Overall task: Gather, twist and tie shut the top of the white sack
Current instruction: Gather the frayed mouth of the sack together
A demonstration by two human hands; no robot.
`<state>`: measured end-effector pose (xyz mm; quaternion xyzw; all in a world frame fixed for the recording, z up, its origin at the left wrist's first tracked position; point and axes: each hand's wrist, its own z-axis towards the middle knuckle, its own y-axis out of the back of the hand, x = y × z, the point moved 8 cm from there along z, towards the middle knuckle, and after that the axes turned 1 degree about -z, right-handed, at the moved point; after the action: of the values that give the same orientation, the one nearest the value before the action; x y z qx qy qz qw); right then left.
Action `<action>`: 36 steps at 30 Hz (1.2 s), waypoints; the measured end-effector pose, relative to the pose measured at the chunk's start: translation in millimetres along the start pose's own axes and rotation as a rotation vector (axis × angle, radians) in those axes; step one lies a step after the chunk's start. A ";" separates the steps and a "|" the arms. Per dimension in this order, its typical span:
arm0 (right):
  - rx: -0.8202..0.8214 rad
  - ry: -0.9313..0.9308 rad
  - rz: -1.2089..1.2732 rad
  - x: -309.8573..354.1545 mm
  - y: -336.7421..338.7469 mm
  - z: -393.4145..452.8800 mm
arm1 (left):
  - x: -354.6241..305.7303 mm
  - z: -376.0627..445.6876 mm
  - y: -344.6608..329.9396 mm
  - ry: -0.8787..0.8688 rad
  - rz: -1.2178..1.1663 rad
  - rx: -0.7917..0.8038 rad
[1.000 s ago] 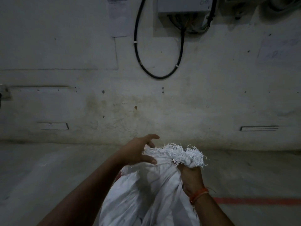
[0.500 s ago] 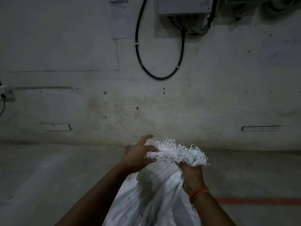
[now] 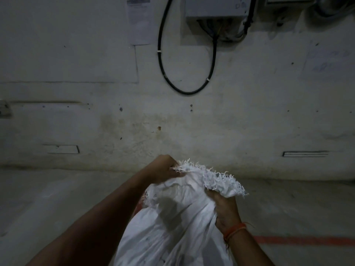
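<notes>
Gathering the sack point(image 3: 172, 217) mouth: left hand point(image 3: 163, 169) pinches the frayed edge point(image 3: 211, 177), right hand point(image 3: 226, 210) apparently clenches bunched cloth; draw the edge rightward before twisting.

- Grey concrete floor point(image 3: 57, 204) runs back to the foot of a stained wall.
- A red painted line point(image 3: 307, 240) crosses it at the right.
- The white sack point(image 3: 172, 227) stands on it.
</notes>
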<state>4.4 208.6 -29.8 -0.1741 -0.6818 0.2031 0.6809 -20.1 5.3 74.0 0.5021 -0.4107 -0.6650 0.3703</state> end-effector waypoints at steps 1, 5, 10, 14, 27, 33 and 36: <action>0.057 0.010 -0.015 0.4 -8.9 2.1 | -2.5 0.3 0.5 0.021 -0.019 -0.024; 0.316 0.045 -0.123 2.3 -51.6 -2.4 | -35.1 1.1 3.1 -0.070 -0.010 -0.131; 0.175 0.102 -0.235 3.0 -46.5 -0.8 | -54.0 -3.9 1.1 -0.141 0.035 -0.178; 0.009 0.106 -0.206 -3.1 -22.8 5.4 | -51.0 -22.4 -9.8 -0.203 -0.062 -0.161; -0.062 -0.008 -0.024 -18.1 3.6 -2.4 | 84.4 -96.1 -79.6 0.990 -1.293 -0.031; -0.046 -0.010 -0.025 -18.8 2.4 -2.2 | 62.9 -78.6 -107.3 0.844 -1.634 0.144; -0.032 -0.011 -0.017 -20.9 4.6 -0.3 | 87.1 -68.5 -117.1 0.883 -1.631 0.042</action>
<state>4.8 201.8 -50.1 -0.1777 -0.6903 0.1875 0.6759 17.9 -40.0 -76.0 0.8499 0.2359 -0.4608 -0.0986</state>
